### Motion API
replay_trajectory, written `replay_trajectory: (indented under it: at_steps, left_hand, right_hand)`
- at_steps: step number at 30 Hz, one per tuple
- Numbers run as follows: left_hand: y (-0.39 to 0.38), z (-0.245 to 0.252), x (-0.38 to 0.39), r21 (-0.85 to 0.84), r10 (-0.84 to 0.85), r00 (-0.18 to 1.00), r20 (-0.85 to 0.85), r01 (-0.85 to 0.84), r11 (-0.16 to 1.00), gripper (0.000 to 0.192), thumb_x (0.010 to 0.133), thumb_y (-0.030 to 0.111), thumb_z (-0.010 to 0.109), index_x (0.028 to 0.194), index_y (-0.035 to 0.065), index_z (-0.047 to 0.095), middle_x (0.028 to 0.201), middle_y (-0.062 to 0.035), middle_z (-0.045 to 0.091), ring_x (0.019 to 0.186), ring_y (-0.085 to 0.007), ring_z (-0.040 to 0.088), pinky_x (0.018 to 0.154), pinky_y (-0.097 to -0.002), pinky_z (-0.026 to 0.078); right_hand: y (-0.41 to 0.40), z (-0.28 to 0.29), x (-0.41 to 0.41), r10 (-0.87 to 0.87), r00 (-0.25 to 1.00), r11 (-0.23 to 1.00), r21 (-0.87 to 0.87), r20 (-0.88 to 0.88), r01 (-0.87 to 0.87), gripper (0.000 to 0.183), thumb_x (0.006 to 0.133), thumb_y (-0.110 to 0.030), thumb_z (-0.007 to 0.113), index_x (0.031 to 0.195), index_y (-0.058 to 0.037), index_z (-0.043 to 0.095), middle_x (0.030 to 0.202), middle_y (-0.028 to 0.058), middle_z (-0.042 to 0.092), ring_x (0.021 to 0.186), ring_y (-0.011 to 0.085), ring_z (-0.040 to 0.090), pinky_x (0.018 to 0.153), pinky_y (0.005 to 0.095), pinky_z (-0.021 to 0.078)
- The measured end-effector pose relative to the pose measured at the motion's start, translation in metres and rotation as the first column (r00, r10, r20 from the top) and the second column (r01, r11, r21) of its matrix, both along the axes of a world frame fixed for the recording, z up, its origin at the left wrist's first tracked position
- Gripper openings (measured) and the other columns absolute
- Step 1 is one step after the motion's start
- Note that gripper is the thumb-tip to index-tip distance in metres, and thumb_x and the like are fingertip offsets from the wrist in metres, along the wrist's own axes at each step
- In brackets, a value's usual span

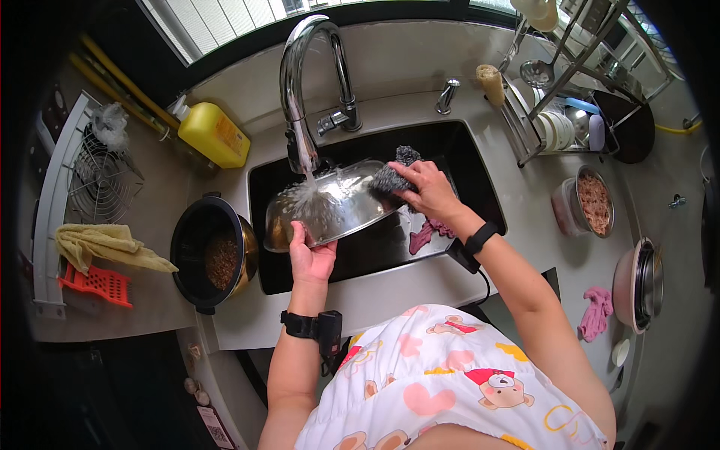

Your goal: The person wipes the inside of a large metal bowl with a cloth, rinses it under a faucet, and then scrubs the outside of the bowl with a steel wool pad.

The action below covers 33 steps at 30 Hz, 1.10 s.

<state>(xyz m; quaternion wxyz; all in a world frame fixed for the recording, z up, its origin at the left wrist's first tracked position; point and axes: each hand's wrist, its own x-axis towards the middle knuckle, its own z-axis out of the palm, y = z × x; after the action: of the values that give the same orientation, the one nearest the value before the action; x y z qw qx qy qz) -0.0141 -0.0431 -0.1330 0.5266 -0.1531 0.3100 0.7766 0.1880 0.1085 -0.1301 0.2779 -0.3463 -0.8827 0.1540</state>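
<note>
My left hand [313, 256] grips the near rim of a shiny metal bowl [351, 208], which is tilted over the black sink [360, 265]. Water from the chrome faucet [295, 107] splashes onto the bowl's left half. In my right hand [432, 190] is a dark grey scrubbing cloth [391, 179], pressed against the bowl's right end. Beneath my right hand, a pink cloth [421, 239] lies in the sink. The bowl hides part of the sink's floor.
A black cooking pot [188, 247] with brown grains stands left of the sink, before a yellow pump bottle [216, 135]. To the right are a metal dish rack [531, 132], a bowl of minced meat [593, 205], stacked basins [627, 287] and a pink glove or cloth [595, 315].
</note>
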Motion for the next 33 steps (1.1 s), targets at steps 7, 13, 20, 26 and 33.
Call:
replay_trajectory:
  at_steps: [7, 13, 20, 26, 33]
  left_hand:
    - [0.002, -0.002, 0.001, -0.022, -0.007, 1.0, -0.003, 0.007, 1.0, 0.03, 0.09, 0.032, 0.045, 0.107, 0.0086, 0.053, 0.108, -0.0061, 0.058, 0.101, -0.0227, 0.055, 0.087, -0.0405, 0.046]
    - [0.002, -0.001, 0.001, -0.067, 0.002, 1.0, -0.016, -0.003, 0.998, 0.029, 0.089, 0.033, 0.047, 0.103, 0.0099, 0.056, 0.105, -0.0051, 0.059, 0.1, -0.0216, 0.055, 0.086, -0.0408, 0.046]
    - [-0.001, -0.009, -0.001, -0.066, 0.001, 1.0, -0.012, -0.002, 0.998, 0.029, 0.089, 0.033, 0.048, 0.105, 0.0102, 0.055, 0.109, -0.0045, 0.057, 0.101, -0.0225, 0.055, 0.088, -0.0417, 0.045]
    - [0.001, -0.004, 0.003, -0.077, 0.036, 0.999, -0.001, -0.036, 0.996, 0.03, 0.089, 0.033, 0.048, 0.108, 0.0101, 0.053, 0.112, -0.0046, 0.056, 0.103, -0.0225, 0.053, 0.088, -0.0413, 0.045]
    - [0.009, 0.0, 0.01, -0.026, 0.05, 0.999, 0.011, -0.05, 0.998, 0.033, 0.09, 0.034, 0.044, 0.109, 0.0089, 0.052, 0.112, -0.0064, 0.056, 0.103, -0.0234, 0.054, 0.088, -0.0412, 0.045]
  right_hand:
    - [-0.05, 0.032, -0.039, 0.284, 0.952, 0.913, 0.272, 0.114, -0.305, 0.056, 0.058, -0.014, 0.07, 0.111, -0.0271, 0.058, 0.086, 0.0004, 0.052, 0.092, 0.0212, 0.046, 0.072, 0.0369, 0.0367]
    - [-0.005, 0.01, -0.027, 0.072, 0.991, 0.979, 0.179, 0.116, -0.092, 0.046, 0.063, -0.016, 0.065, 0.107, -0.0266, 0.058, 0.084, 0.0004, 0.051, 0.09, 0.0221, 0.047, 0.068, 0.0374, 0.0366]
    - [-0.042, 0.012, -0.046, 0.23, 0.972, 0.943, 0.235, 0.045, -0.235, 0.043, 0.064, -0.009, 0.059, 0.103, -0.0252, 0.06, 0.083, 0.0014, 0.05, 0.088, 0.0224, 0.048, 0.066, 0.0357, 0.0373]
    - [0.012, -0.019, -0.004, 0.021, 0.988, 1.0, -0.004, 0.155, -0.021, 0.056, 0.065, -0.017, 0.059, 0.12, -0.0184, 0.05, 0.097, 0.0085, 0.051, 0.095, 0.0275, 0.046, 0.075, 0.0392, 0.041]
    - [-0.068, 0.035, -0.043, 0.191, 0.981, 0.977, 0.093, 0.031, -0.193, 0.047, 0.067, -0.03, 0.066, 0.112, -0.0209, 0.058, 0.099, 0.0089, 0.049, 0.101, 0.026, 0.043, 0.078, 0.0378, 0.0371]
